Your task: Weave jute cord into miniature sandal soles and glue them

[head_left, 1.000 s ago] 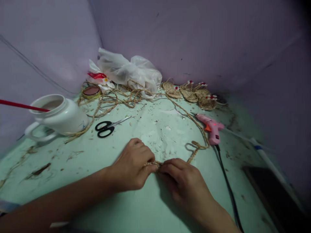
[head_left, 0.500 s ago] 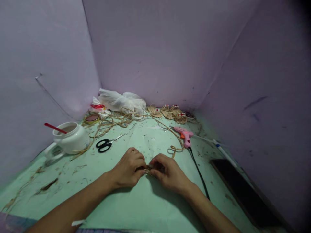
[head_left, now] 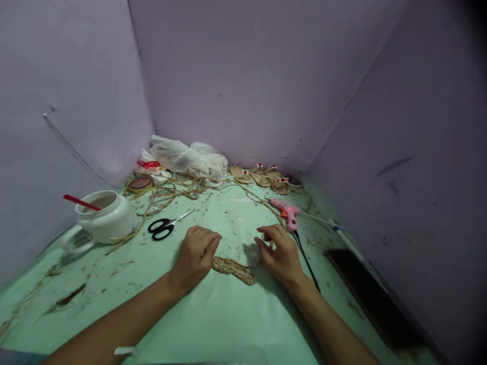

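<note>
A coiled, flattened piece of braided straw rope (head_left: 236, 269) lies on the green table between my hands. My left hand (head_left: 196, 256) is closed at its left end, fingers curled inward; whether anything is inside is hidden. My right hand (head_left: 279, 253) is open to the right of the piece, thumb and forefinger apart. A thin tail of the rope runs from the piece toward the right hand, and part of it is hidden there. Just beyond the right hand rests a pink glue gun (head_left: 288, 213) with a red light. Black-handled scissors (head_left: 167, 225) lie beyond the left hand.
A white mug (head_left: 110, 223) with a red stick stands at left. Behind are loose rope (head_left: 182, 188), a round tin (head_left: 140, 184), a white plastic bag (head_left: 190, 157) and several woven pieces with red-and-white beads (head_left: 261, 177). A dark flat slab (head_left: 373, 299) lies at right. Purple walls enclose the table.
My hands have moved apart from their pinch on the rope piece. The right hand has opened and shifted right, the left slightly left. The rope piece now shows on the table.
</note>
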Motion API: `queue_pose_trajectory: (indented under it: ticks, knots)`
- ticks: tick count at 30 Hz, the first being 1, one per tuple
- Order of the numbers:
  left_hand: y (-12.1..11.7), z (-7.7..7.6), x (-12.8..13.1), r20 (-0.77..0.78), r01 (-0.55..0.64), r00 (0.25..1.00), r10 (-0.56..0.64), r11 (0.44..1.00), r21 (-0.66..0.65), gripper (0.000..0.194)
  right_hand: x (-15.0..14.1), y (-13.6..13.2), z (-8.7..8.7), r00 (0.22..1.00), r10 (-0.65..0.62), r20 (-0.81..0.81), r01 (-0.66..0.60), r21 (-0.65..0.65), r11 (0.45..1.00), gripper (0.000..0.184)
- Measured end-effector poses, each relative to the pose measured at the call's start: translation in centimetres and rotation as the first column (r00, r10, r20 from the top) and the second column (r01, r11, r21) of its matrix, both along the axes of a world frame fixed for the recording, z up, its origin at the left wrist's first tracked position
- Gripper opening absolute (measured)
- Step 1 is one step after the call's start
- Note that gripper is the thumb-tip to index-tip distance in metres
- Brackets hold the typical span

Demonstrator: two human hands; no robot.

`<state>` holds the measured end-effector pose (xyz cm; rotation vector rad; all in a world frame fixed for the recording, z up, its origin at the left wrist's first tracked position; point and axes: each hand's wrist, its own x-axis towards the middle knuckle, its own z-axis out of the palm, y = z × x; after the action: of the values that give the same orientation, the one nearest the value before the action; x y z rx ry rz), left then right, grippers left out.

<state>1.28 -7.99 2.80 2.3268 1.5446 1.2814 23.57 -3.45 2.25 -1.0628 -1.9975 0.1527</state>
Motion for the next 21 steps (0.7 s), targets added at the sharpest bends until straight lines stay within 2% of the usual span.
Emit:
queue_pose_trajectory:
  ticks: [3, 6, 10, 17, 21]
  knots:
    - [-0.6, -0.3, 0.6, 0.052, 0.005, 0.999, -0.005, 1.0, 0.003, 0.023, 0.0, 0.1, -1.1, 0.997, -0.074, 0.002, 0.074, 0.091, 0.993, 0.011]
    - [-1.1, -0.2, 0.9, 0.05, 0.063, 0.997, -0.063, 0.998, 0.002, 0.023, 0.1, 0.2, -2.3, 0.993, -0.11, 0.035, 0.104, 0.135, 0.985, 0.011]
    - [-1.4, -0.1, 0.9, 0.043, 0.121, 0.992, -0.12, 0.993, -0.014, 0.024, 0.3, 0.3, -3.3, 0.984, -0.155, 0.091, 0.142, 0.137, 0.98, 0.024]
    - [-1.2, -0.6, 0.6, 0.052, 0.126, 0.991, -0.122, 0.989, -0.074, 0.02, -0.2, 0.8, -3.5, 0.943, -0.303, 0.137, 0.288, 0.118, 0.95, 0.029]
    - [-1.0, -0.7, 0.4, 0.051, 0.119, 0.992, -0.114, 0.988, -0.103, 0.018, -0.6, 0.9, -3.3, 0.929, -0.334, 0.159, 0.318, 0.115, 0.941, 0.03]
